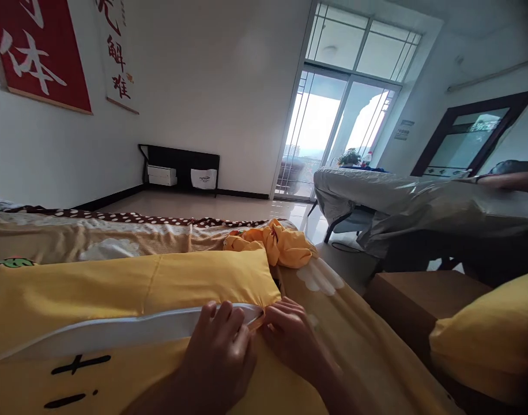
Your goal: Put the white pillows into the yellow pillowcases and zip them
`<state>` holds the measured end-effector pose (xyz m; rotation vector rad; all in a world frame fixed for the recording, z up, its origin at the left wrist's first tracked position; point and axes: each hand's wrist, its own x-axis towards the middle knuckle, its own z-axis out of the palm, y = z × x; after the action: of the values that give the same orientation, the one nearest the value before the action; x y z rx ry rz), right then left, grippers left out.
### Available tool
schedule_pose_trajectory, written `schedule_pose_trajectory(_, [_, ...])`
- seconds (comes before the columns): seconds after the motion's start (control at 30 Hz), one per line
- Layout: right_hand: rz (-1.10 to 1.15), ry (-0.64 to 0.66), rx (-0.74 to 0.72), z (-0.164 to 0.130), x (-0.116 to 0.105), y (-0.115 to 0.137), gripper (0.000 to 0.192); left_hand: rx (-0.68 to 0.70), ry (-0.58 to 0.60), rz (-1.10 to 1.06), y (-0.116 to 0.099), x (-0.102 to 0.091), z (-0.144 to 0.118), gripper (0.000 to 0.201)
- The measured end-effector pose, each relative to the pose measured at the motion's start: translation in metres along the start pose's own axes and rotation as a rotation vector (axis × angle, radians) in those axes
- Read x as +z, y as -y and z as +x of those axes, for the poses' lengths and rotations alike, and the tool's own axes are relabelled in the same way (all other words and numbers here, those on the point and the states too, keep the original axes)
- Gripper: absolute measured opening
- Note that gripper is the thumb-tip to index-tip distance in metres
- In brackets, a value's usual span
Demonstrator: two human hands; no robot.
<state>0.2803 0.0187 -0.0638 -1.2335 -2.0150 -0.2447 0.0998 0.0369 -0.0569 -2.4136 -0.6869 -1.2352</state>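
A long yellow cushion cover (203, 274) lies in front of me, its zip open along the side. Through the slit shows a white inner cushion (129, 334). Black printed strokes mark the lower yellow face. My left hand (223, 346) is closed, its fingers curled over the zip edge near the right end of the slit. Right beside it, my right hand (290, 334) pinches the cover at the corner where the zip ends. The zip pull itself is hidden by my fingers.
A crumpled orange-yellow cloth (285, 245) lies beyond the cushion on a patterned blanket (359, 346). At right are a cardboard box (428, 288), another yellow cushion (493, 334) and a plastic-covered table (389, 190), with another person's arm (510, 180) over it. A black shelf (181, 155) stands by the wall.
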Motion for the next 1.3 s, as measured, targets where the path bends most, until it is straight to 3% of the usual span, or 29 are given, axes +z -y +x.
schedule_pose_trajectory(0.07, [-0.014, -0.046, 0.012, -0.001, 0.005, -0.001, 0.021, 0.004, 0.005, 0.046, 0.005, -0.004, 0.004, 0.022])
schedule_pose_trajectory(0.13, [-0.029, -0.081, 0.021, -0.002, 0.011, -0.003, 0.019, -0.01, 0.084, 0.094, 0.013, -0.011, 0.013, 0.022])
schedule_pose_trajectory(0.33, [-0.018, -0.095, 0.061, -0.002, 0.021, -0.009, 0.017, -0.131, 0.811, -0.034, 0.034, -0.044, 0.047, 0.029])
schedule_pose_trajectory(0.4, [-0.024, -0.086, 0.073, -0.001, 0.021, -0.008, 0.017, -0.171, 0.931, -0.054, 0.041, -0.056, 0.051, 0.014])
schedule_pose_trajectory(0.47, [-0.025, -0.078, 0.085, -0.001, 0.022, -0.006, 0.016, -0.22, 0.99, -0.064, 0.047, -0.063, 0.047, 0.02])
schedule_pose_trajectory(0.53, [-0.018, -0.068, 0.107, -0.001, 0.023, -0.004, 0.016, -0.296, 0.992, -0.065, 0.053, -0.064, 0.037, 0.027])
schedule_pose_trajectory(0.63, [-0.014, -0.089, 0.159, 0.0, 0.027, -0.001, 0.015, -0.357, 0.898, -0.025, 0.059, -0.059, 0.02, 0.027])
schedule_pose_trajectory(0.73, [-0.026, -0.104, 0.185, 0.0, 0.032, 0.001, 0.013, -0.333, 0.767, 0.052, 0.06, -0.057, 0.008, 0.03])
schedule_pose_trajectory(0.87, [0.021, -0.039, 0.163, 0.0, 0.03, 0.006, 0.015, -0.279, 0.698, 0.182, 0.06, -0.067, 0.006, 0.023])
schedule_pose_trajectory(0.97, [0.115, 0.013, 0.118, 0.001, 0.024, 0.01, 0.018, -0.168, 0.618, 0.345, 0.062, -0.073, 0.004, 0.028])
schedule_pose_trajectory(1.03, [0.169, 0.034, 0.102, 0.001, 0.022, 0.012, 0.021, 0.009, 0.516, 0.412, 0.064, -0.075, -0.001, 0.029])
schedule_pose_trajectory(1.1, [0.194, 0.045, 0.102, 0.001, 0.022, 0.013, 0.023, 0.221, 0.425, 0.39, 0.066, -0.077, -0.009, 0.025])
schedule_pose_trajectory(1.17, [0.171, 0.047, 0.126, 0.001, 0.023, 0.014, 0.021, 0.344, 0.399, 0.311, 0.066, -0.08, -0.016, 0.022])
schedule_pose_trajectory(1.3, [-0.009, 0.025, 0.204, 0.001, 0.024, 0.014, 0.015, 0.232, 0.489, 0.2, 0.062, -0.089, -0.019, 0.021])
